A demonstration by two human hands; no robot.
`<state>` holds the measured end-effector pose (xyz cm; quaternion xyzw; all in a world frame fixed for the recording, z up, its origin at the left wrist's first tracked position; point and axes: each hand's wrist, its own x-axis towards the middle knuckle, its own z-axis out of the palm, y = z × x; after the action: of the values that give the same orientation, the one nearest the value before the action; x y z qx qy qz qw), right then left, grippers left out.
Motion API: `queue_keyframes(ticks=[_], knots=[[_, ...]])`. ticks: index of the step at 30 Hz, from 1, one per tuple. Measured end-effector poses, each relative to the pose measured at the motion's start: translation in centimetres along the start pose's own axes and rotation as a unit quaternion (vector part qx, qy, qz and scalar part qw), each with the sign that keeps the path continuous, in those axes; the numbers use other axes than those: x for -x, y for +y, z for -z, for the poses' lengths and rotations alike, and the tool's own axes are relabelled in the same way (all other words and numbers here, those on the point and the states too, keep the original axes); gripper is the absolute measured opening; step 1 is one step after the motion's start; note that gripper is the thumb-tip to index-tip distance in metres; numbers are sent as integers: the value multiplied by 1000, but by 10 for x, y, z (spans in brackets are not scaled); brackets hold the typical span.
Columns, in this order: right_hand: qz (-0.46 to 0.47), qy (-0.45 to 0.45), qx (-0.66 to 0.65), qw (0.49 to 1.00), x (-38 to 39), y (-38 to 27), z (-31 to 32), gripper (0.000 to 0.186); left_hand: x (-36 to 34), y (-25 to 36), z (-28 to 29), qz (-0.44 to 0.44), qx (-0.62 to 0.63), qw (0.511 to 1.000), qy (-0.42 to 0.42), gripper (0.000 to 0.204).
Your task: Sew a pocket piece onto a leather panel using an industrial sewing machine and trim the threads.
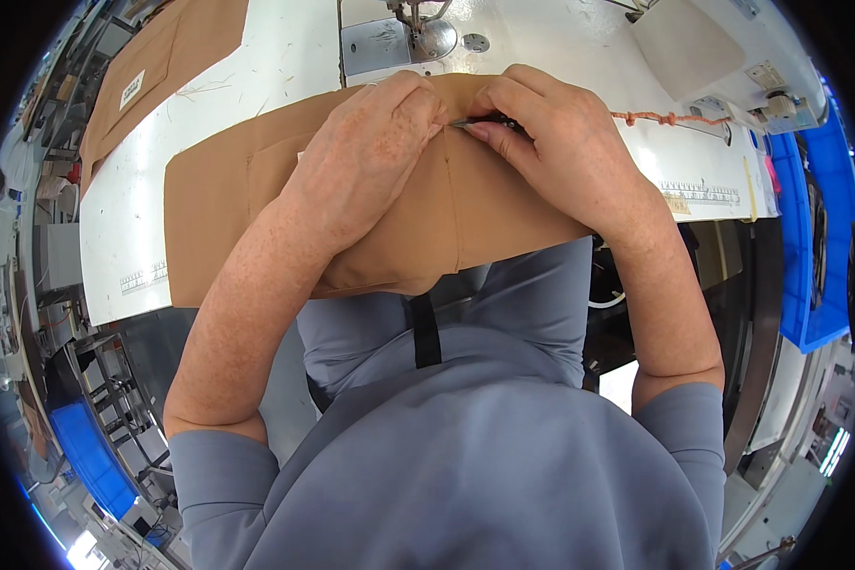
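A tan fabric piece [223, 218] lies across the front of the white sewing table and hangs over its edge. My left hand [361, 157] is closed on the fabric near its top middle, fingertips pinching at a seam. Beside it, my right hand [556, 152] grips a small dark pointed tool [493, 122], probably thread snips, with its tip at the seam between my hands. A knotted orange cord [665, 119] runs rightward from near my right hand.
The sewing machine's needle area [413, 33] is beyond my hands, its white body [703, 52] at upper right. More tan pieces [161, 52] with a label lie at upper left. A blue bin [807, 237] stands at the right, another [90, 456] at lower left.
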<state>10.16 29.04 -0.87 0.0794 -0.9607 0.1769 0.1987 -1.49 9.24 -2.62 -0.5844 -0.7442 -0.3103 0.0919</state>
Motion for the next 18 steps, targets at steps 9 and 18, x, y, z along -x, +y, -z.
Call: queue_keyframes(ticks=[9, 18], knots=[[10, 6, 1, 1000, -3, -1, -3, 17, 2, 2, -2, -28, -55, 998, 2, 14], [23, -6, 38, 999, -9, -4, -4, 18, 0, 2, -1, -34, -61, 997, -23, 13]])
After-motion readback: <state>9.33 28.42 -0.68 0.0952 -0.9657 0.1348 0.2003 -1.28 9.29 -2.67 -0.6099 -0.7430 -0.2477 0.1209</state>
